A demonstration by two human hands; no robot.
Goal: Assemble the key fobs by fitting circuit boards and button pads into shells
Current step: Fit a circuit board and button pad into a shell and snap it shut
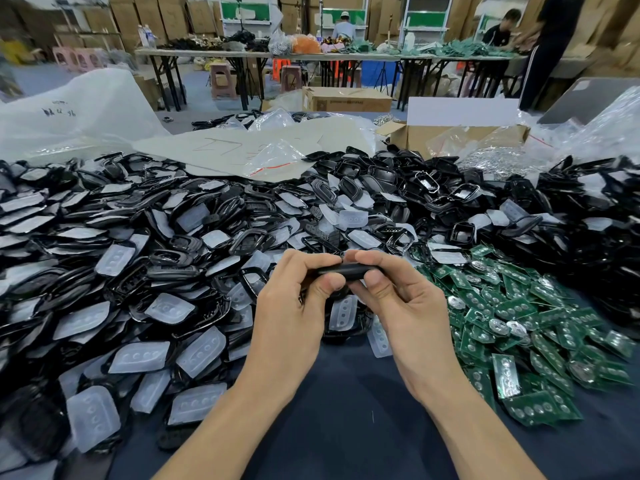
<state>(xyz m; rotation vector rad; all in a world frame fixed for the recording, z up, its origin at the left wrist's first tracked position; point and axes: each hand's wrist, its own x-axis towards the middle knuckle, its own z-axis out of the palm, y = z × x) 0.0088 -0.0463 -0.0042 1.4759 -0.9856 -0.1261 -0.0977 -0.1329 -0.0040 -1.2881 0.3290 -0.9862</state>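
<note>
Your L hand [294, 306] & R hand [405, 299], up over dark cloth [346, 410], both pinch one black fob shell [346, 271] btwn thumbs & fingertips, mid-air. Prob. the press-shut step; can't tell what's inside. Loads left: clear button pads [138, 356] L, shells [433, 188] behind, green PCBs [519, 323] R.

Stacked cartons [162, 15] behind folding tables [214, 54]
</note>
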